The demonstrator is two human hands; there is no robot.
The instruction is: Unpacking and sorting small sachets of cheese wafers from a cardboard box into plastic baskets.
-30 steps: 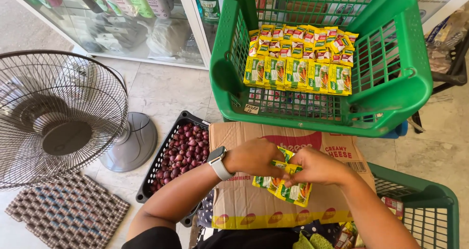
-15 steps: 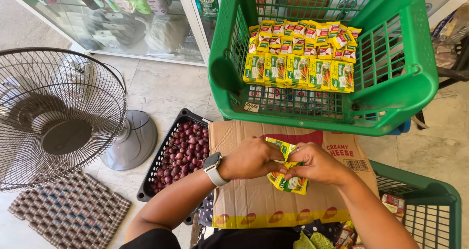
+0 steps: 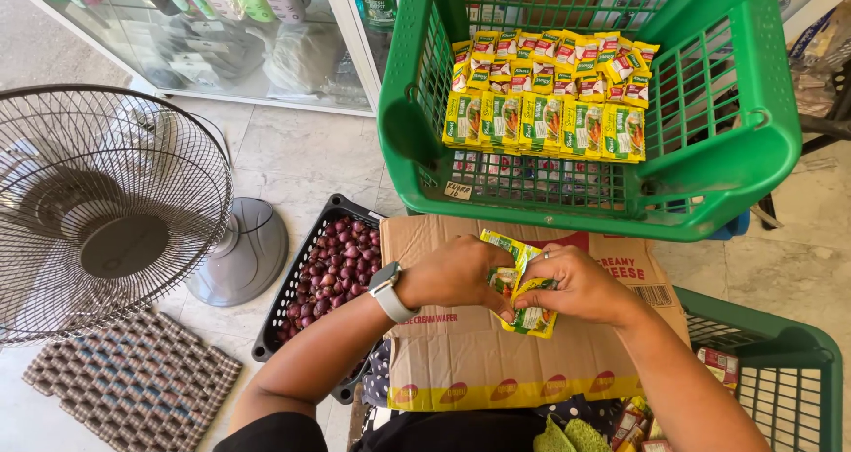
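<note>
**Both hands pinch a strip of sachets over a cardboard box**

While the flattened brown cardboard box (image 3: 496,363) serves as a surface across the person's lap, the left hand (image 3: 456,275) and the right hand (image 3: 581,284) meet at the centre of the view, each closed on the same strip of small yellow-and-green foil sachets (image 3: 523,288). The left hand's fingers clamp the strip from the 9 o'clock side; a grey smartwatch (image 3: 390,291) sits on that wrist. The right hand grips it from 3 o'clock, fingertips touching the packets. The strip is folded between them, just above the box.

At 12 o'clock stands a green plastic slatted basket (image 3: 753,151) holding neat rows of matching yellow-and-green sachets (image 3: 545,124). At 9 o'clock, a black plastic crate of small red shallots (image 3: 332,270) rests on the tiled floor, beside a grey standing fan (image 3: 106,213). A second green basket (image 3: 780,363) lies at 4 o'clock, and a woven mat (image 3: 133,381) at 8 o'clock.
</note>
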